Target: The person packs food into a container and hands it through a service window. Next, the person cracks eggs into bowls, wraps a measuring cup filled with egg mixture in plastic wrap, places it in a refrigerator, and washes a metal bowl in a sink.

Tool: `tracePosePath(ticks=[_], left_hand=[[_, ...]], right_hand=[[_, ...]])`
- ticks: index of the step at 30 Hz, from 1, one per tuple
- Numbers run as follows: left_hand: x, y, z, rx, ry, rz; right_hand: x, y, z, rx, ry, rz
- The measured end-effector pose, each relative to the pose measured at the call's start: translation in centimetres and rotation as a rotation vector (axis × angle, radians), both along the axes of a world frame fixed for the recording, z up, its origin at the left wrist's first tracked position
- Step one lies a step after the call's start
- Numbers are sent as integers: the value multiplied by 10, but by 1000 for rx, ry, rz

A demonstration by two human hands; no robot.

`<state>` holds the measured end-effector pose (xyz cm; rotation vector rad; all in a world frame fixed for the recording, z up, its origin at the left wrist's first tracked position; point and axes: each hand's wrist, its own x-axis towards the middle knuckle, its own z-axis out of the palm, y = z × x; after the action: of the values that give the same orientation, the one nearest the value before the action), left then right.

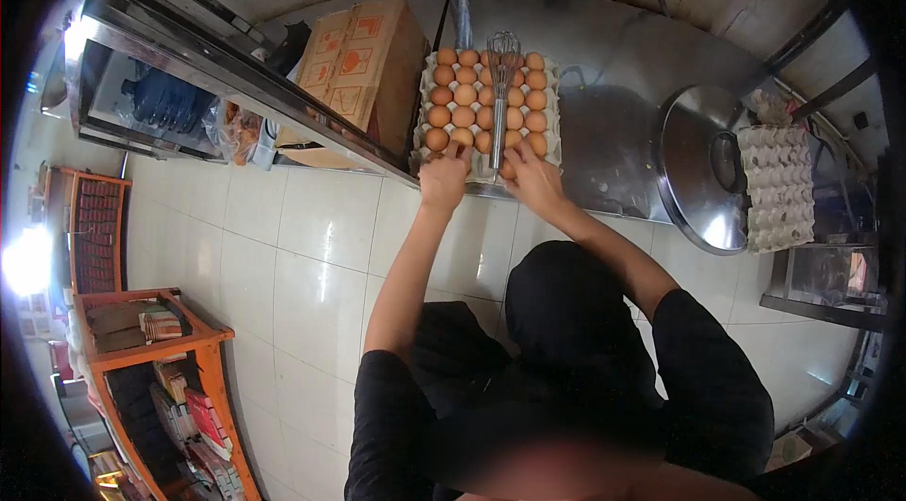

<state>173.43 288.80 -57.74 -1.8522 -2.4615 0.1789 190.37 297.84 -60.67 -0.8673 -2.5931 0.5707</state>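
Note:
A grey cardboard egg tray (555,114) full of brown eggs (464,94) lies on the metal counter in front of me. A wire whisk (500,91) rests lengthwise on top of the eggs, its handle pointing toward me. At the tray's near edge, left of the whisk handle, my left hand (444,177) has its fingers closed around an egg in the front row. Just right of the handle, my right hand (534,182) grips another egg between curled fingers. My fingers partly hide both of these eggs.
Left of the tray stands a cardboard box (363,67) behind a metal frame (283,95). To the right, a large round metal lid (694,147) sits beside stacked egg trays (779,185). An orange shelf (203,345) stands on the tiled floor at lower left.

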Motion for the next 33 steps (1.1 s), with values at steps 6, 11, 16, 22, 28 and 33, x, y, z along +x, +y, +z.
tracePosePath(ticks=[6,11,16,22,28,33], left_hand=[[12,3,-8,-14,284,-77],[8,2,-5,21,248,-68],[3,-10,6,173,22,-36],[18,-61,29,548,-1111,188],[96,-143,0,849,-2689,729],[112,-168,-13,951,-2742,688]], right_hand=[[11,-4,-4,-1,47,-2],[27,17,-9,-848,803,-58],[69,42,27,-1762,1037,92],[78,52,32,-2180,953,104],[63,72,25,-1935,680,43],[46,92,16,-1468,294,-24]])
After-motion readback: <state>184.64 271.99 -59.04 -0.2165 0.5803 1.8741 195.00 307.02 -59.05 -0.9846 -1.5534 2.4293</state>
